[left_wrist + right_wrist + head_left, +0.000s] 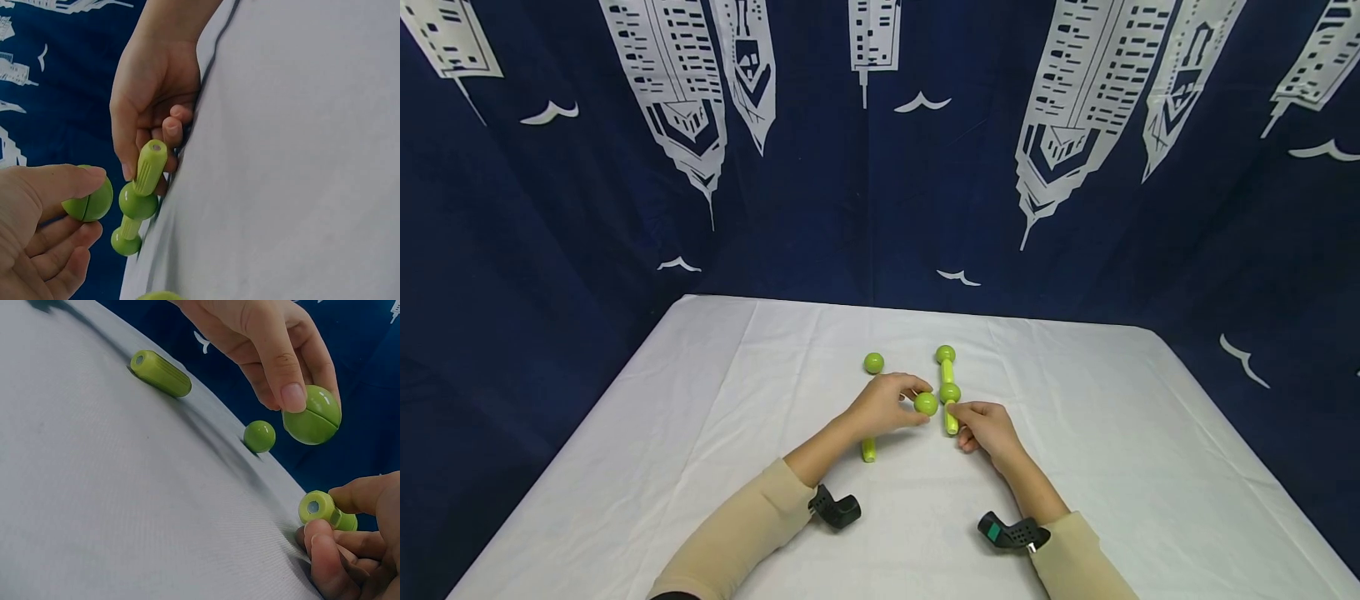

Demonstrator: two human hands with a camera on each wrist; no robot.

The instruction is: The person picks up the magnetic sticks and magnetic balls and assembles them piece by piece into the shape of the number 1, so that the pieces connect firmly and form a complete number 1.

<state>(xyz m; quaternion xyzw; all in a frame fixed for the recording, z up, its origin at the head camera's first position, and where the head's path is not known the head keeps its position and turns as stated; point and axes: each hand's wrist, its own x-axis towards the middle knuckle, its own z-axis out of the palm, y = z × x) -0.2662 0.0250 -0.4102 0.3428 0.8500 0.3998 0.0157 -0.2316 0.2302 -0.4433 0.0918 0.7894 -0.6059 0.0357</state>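
Observation:
My left hand [891, 404] pinches a green ball [927, 404] between thumb and fingers, and a seam line shows across the ball in the right wrist view. Just right of it, my right hand [988, 432] pinches a ribbed yellow-green rod [952, 421] with thumb and fingers. That rod is the near end of a straight chain: beyond it come a green ball [950, 392], a second rod [947, 371] and another ball [945, 354] at the far end. A pale round spot marks the held rod's end face [313, 507]. The left hand's ball is apart from the chain.
A loose green ball [873, 362] lies on the white-covered table [760, 375] beyond my left hand. Another yellow-green rod [868, 450] lies under the left forearm, partly hidden by it in the head view. A dark blue curtain [820, 208] with white prints hangs behind the table.

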